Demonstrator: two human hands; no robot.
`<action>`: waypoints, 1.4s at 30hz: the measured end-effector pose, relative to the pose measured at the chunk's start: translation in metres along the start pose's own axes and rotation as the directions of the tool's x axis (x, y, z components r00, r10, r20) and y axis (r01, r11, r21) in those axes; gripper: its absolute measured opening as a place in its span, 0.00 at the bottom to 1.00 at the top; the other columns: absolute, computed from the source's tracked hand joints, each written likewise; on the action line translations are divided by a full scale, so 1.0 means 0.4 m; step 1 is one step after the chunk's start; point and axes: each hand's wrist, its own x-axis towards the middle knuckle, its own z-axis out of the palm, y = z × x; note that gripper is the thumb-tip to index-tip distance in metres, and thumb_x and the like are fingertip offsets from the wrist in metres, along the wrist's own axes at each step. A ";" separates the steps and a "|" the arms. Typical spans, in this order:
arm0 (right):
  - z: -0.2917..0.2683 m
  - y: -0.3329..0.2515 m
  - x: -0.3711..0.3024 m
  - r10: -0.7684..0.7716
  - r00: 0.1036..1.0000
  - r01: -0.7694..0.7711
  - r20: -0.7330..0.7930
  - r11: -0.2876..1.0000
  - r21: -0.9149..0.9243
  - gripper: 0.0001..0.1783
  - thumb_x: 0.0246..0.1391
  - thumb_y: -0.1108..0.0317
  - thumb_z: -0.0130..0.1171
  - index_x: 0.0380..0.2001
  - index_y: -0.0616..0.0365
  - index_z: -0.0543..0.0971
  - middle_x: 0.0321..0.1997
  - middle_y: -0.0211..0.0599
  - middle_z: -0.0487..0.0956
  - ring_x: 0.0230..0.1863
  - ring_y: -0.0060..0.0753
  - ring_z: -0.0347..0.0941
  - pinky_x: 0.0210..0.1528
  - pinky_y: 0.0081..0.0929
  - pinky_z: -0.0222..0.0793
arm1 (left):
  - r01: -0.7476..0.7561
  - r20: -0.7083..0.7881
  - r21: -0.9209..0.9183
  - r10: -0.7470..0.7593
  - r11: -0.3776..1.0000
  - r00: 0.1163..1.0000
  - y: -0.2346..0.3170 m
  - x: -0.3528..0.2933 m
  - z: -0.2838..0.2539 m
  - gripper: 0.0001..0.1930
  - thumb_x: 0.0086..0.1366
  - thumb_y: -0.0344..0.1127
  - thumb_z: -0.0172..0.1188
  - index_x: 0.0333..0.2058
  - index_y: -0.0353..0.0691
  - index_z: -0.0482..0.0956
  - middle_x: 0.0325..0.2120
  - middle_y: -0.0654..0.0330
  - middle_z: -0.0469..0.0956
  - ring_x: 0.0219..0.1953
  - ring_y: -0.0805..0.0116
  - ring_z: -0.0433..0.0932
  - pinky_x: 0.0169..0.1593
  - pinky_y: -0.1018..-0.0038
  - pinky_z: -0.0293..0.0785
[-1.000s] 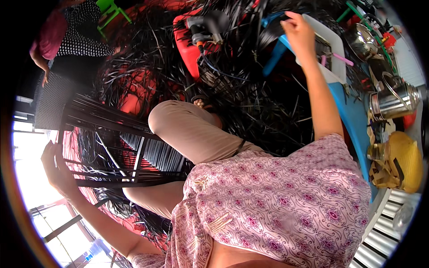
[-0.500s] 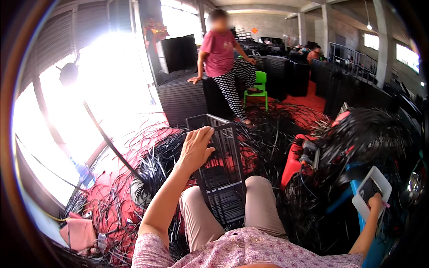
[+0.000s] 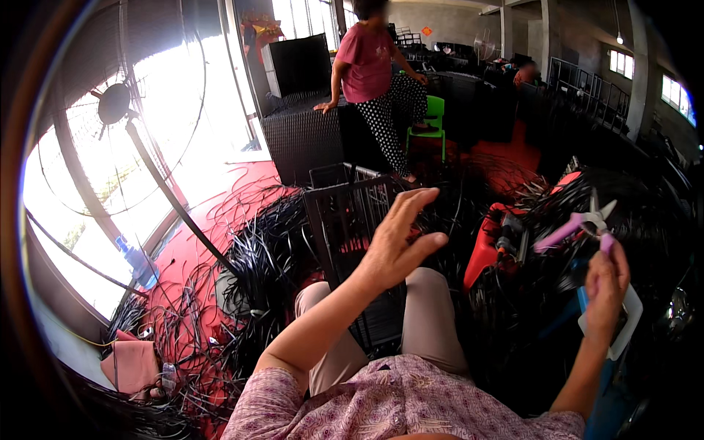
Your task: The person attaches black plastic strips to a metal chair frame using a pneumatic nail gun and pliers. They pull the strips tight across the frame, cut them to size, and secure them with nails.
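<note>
Between my knees stands a black frame (image 3: 323, 220) with slatted sides, dark strips woven across its lower part. My left hand (image 3: 396, 246) hovers over its near side, thumb and fingers apart, holding nothing. Off to the right, my right hand (image 3: 605, 286) is closed on one handle of a pair of scissors (image 3: 589, 224) with pinkish-purple handles. Their short blades are spread and point upward. Just below that hand lies a white tray-like container (image 3: 632, 319), partly hidden by the wrist.
Loose black strips (image 3: 271, 249) cover much of the red floor (image 3: 220, 198). A power tool (image 3: 504, 238) rests on a red stool (image 3: 480, 253) at right. Ahead, a person (image 3: 367, 66) leans on a woven black piece (image 3: 304, 147) by a green chair (image 3: 435, 117). A fan (image 3: 114, 104) stands left.
My left hand has come off the frame's top and moved right with fingers spread. My right hand has risen from the white container with the scissors. The view has shifted slightly.
</note>
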 end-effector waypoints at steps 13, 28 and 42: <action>0.523 0.110 -0.110 -0.093 0.779 -0.306 0.620 0.807 0.506 0.55 0.45 0.55 0.74 0.70 0.64 0.56 0.69 0.42 0.63 0.68 0.37 0.61 0.70 0.35 0.53 | 0.324 -0.010 -0.780 -0.528 0.535 0.849 0.035 -0.080 0.066 0.33 0.75 0.52 0.48 0.68 0.36 0.55 0.62 0.51 0.67 0.63 0.62 0.67 0.66 0.65 0.60; 0.569 0.268 0.062 -0.254 0.770 0.352 0.585 0.934 -0.059 0.35 0.46 0.59 0.69 0.58 0.59 0.71 0.44 0.36 0.76 0.46 0.33 0.71 0.55 0.30 0.66 | 0.302 -0.570 0.403 -0.021 0.864 0.822 -0.227 -0.050 -0.186 0.22 0.58 0.42 0.70 0.47 0.35 0.79 0.36 0.53 0.77 0.41 0.58 0.79 0.47 0.64 0.75; 0.797 0.360 0.296 -0.518 0.290 0.955 0.805 0.211 -0.208 0.39 0.37 0.51 0.74 0.52 0.56 0.73 0.41 0.36 0.75 0.46 0.41 0.72 0.51 0.38 0.64 | 0.359 -0.100 0.065 -0.352 0.931 0.931 -0.389 0.080 -0.314 0.07 0.60 0.35 0.70 0.32 0.36 0.87 0.23 0.67 0.81 0.28 0.83 0.75 0.35 0.83 0.73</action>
